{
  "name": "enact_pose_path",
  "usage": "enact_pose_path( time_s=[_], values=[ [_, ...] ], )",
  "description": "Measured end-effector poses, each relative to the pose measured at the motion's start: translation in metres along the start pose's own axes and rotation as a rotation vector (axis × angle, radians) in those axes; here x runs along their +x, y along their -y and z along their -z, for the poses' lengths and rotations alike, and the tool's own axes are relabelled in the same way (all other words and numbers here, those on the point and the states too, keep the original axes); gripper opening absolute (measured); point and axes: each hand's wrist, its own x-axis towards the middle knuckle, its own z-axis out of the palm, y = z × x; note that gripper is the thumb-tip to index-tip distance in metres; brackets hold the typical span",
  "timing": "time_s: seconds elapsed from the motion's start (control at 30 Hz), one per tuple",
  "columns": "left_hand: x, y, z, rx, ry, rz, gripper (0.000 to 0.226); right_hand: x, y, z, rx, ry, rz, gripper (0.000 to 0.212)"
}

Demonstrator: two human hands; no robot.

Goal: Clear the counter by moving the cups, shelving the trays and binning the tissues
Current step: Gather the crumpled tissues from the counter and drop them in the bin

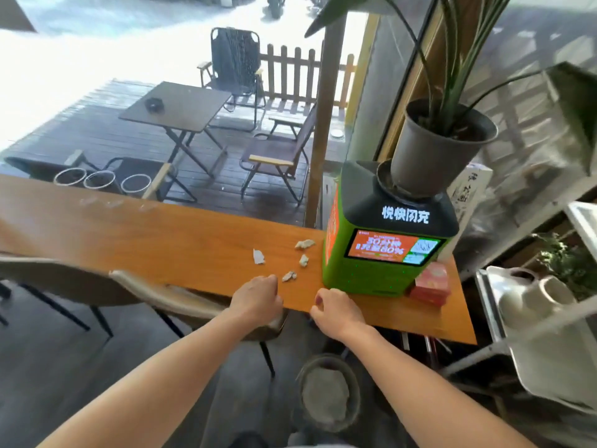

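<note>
Four crumpled tissue scraps lie on the wooden counter in the head view, clustered just left of the green charging kiosk: one flat white scrap furthest left, one nearest the kiosk's upper corner, a small one below it, and one closest to the near edge. The left hand rests at the counter's near edge with its fingers curled under, just beside that nearest scrap; whether it already holds anything cannot be told. The right hand sits at the edge below the kiosk, loosely curled with thumb and forefinger close together, and appears empty. A round bin with a liner stands on the floor directly below, between the forearms. No cups or trays remain on this stretch of counter, so the tissues look like the step in hand. To do it well, the person would likely gather the scraps toward the edge with one hand, starting from the far ones so none get pushed against the kiosk, pinch them into a single wad, and drop that straight down into the bin. The scraps are light and may scatter if swept fast, so a slow cupped sweep seems safer than picking each one separately.
</note>
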Motion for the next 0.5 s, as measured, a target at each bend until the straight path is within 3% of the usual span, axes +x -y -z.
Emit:
enact_pose_path(
  time_s=[0.1,0.33,0.5],
  values=[
    [0.037,0.016,0.000,-0.041,0.008,0.025,0.012,0.037,0.008,0.003,0.010,-0.004,0.011,0.026],
    [0.116,0.077,-0.020,0.028,0.193,0.032,0.017,0.105,0.035,-0.031,0.109,0.048,-0.139,0.027],
    [0.181,0.116,-0.036,0.044,0.162,-0.045,0.027,0.148,0.056,-0.064,0.202,0.007,-0.370,0.032]
  ],
)
